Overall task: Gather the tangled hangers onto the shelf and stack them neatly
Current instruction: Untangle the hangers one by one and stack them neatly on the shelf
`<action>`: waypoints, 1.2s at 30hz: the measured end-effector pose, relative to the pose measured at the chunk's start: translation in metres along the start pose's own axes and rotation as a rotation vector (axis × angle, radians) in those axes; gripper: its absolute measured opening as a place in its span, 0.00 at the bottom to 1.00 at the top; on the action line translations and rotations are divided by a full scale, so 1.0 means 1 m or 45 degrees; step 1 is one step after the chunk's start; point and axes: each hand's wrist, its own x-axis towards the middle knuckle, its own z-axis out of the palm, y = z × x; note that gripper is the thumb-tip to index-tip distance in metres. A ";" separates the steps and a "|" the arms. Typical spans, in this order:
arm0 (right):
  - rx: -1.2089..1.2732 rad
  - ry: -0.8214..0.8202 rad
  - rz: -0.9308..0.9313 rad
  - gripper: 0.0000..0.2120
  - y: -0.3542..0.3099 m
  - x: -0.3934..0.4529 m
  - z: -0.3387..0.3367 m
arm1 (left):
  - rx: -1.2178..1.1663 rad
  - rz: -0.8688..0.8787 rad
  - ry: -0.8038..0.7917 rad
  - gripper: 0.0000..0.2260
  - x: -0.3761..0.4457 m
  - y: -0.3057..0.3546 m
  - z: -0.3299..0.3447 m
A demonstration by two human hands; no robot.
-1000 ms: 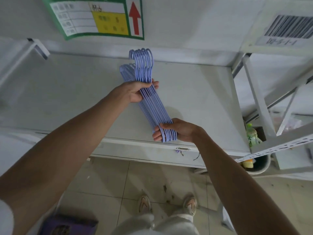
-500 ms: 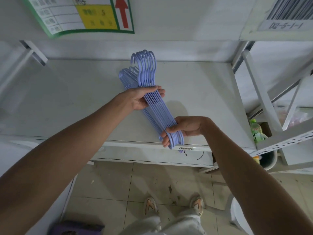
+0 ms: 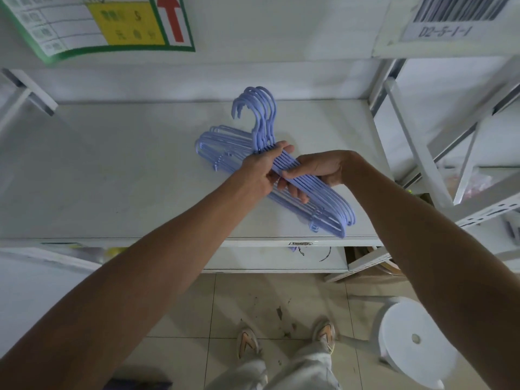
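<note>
A bundle of several lilac plastic hangers [image 3: 329, 202] is held together just above the white shelf [image 3: 112, 170], hooks pointing to the back wall, right ends near the front edge. My left hand [image 3: 263, 170] grips the bundle near its middle, just below the hooks. Right beside it, my right hand [image 3: 318, 170] closes over the right arms of the same bundle, fingers wrapped under. The hands nearly touch. The left ends of the hangers fan out slightly behind my left hand.
A green-bordered sign [image 3: 112, 23] with a red arrow hangs on the wall above. A barcode label [image 3: 450, 18] marks the shelf to the right. White uprights [image 3: 416, 153] stand at the right. A white plastic stool [image 3: 410, 342] sits on the tiled floor by my feet.
My right hand slid from the bundle's right end up to the middle, next to my left hand. The bundle has tilted flatter, toward the shelf surface.
</note>
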 end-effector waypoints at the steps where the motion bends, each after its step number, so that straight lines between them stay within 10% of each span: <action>1: -0.012 0.012 -0.002 0.13 0.001 -0.002 -0.001 | 0.099 0.015 0.005 0.09 -0.001 -0.001 -0.002; 6: -0.092 0.000 -0.005 0.14 0.023 -0.009 -0.007 | 0.601 -0.138 -0.254 0.11 -0.023 0.005 -0.055; 13: -0.119 -0.057 0.003 0.13 0.023 -0.019 -0.028 | 1.357 0.886 0.104 0.15 -0.010 0.088 -0.112; 19: -0.068 0.017 0.033 0.17 0.025 -0.026 -0.052 | 2.131 1.105 -0.124 0.25 0.071 0.078 -0.075; 24: -0.140 0.058 -0.050 0.19 0.034 -0.031 -0.055 | 2.228 1.488 0.221 0.15 0.072 0.019 -0.079; 36: -0.639 0.290 -0.003 0.09 0.001 -0.040 -0.054 | 2.233 1.358 0.696 0.29 0.054 0.001 -0.083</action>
